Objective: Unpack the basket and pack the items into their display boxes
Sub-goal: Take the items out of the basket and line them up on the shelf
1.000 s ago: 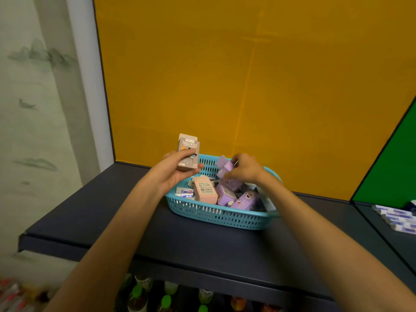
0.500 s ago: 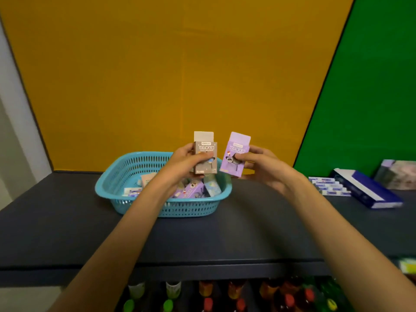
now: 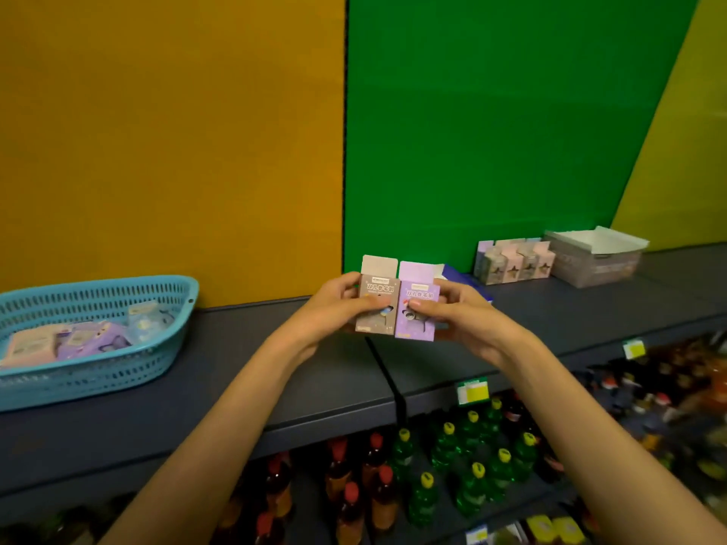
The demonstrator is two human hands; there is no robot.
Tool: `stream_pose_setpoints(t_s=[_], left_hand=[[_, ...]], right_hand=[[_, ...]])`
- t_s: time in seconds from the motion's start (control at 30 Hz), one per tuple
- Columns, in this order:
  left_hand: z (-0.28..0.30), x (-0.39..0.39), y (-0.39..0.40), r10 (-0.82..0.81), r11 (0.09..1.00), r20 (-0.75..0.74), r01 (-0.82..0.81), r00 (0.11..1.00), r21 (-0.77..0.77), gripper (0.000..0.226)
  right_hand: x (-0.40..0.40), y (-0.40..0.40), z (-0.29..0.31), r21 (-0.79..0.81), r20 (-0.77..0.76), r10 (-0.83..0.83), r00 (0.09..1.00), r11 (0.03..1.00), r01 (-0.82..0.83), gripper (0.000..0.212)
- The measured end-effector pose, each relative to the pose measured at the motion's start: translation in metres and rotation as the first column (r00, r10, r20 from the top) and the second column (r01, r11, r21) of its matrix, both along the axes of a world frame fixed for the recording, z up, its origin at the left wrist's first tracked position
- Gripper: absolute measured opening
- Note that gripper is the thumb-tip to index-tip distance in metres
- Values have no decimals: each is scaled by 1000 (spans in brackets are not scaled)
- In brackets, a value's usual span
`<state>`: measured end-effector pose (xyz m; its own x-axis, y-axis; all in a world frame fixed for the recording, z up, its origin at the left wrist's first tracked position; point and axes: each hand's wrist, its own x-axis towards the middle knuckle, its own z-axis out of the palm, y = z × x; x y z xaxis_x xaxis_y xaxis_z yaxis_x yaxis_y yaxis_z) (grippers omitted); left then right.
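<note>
My left hand [image 3: 334,304] grips a small brown carton [image 3: 377,297], thumb across its front. My right hand [image 3: 452,312] grips a small purple carton [image 3: 417,304] the same way. I hold both upright, side by side and touching, above the dark shelf [image 3: 244,348]. The blue basket [image 3: 118,367] sits at the far left with several small purple, pink and pale cartons inside. At the back right, a display box [image 3: 515,263] holds a row of upright cartons. Beside it stands a grey open display box [image 3: 598,261].
A blue flat box [image 3: 456,275] lies on the shelf just behind my right hand. Orange, green and yellow panels back the shelf. Below the shelf edge stand rows of green and red-capped bottles [image 3: 452,466] and yellow price tags.
My view swung right, so the basket went from the centre to the far left. Both hands lifted a carton each from the basket, then brought them together; the display boxes came into sight.
</note>
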<state>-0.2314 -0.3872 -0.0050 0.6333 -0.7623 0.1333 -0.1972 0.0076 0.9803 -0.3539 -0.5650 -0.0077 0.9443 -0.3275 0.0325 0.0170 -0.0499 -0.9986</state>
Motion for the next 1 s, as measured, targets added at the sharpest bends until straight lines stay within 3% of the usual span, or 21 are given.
stream_pose_setpoints(t_s=[0.33, 0.63, 0.83, 1.0], left_hand=[[-18, -75, -156, -100, 991, 62, 94, 993, 92, 38], [-28, -66, -266, -96, 984, 207, 61, 974, 167, 49], [-25, -32, -334, -85, 982, 262, 36, 961, 186, 43], [-15, -6, -384, -75, 956, 362, -36, 929, 291, 36]], right_hand=[[-110, -146, -16, -163, -44, -98, 994, 983, 90, 43], [-126, -258, -29, -296, -65, -195, 979, 940, 168, 45], [-96, -345, -5, -544, -128, -213, 969, 832, 111, 41], [-55, -409, 6, -786, -234, -265, 935, 618, -21, 48]])
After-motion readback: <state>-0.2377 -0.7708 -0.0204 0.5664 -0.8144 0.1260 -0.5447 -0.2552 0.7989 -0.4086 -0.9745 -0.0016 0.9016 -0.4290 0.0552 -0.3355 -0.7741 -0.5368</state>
